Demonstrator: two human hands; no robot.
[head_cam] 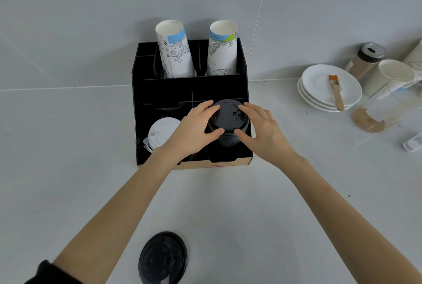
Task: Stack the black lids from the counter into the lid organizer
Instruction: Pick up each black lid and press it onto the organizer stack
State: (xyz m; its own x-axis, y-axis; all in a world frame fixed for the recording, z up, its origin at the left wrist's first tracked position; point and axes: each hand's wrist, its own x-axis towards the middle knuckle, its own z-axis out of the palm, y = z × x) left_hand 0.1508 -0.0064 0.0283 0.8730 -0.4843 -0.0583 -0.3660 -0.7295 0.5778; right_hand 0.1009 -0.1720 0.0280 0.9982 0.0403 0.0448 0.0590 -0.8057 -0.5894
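Your left hand (196, 128) and right hand (260, 128) clasp the stack of black plastic lids (227, 121) in the black organizer (146, 92); one round black lid (162, 258) lies on the counter (251, 215) nearer your left forearm.

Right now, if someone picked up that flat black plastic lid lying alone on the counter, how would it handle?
The flat black plastic lid looks thin and glossy, so it is probably very light and a little flexible. It lies flat on the smooth pale counter, so it would likely slide rather than roll, and its low edge may be fiddly to lift.
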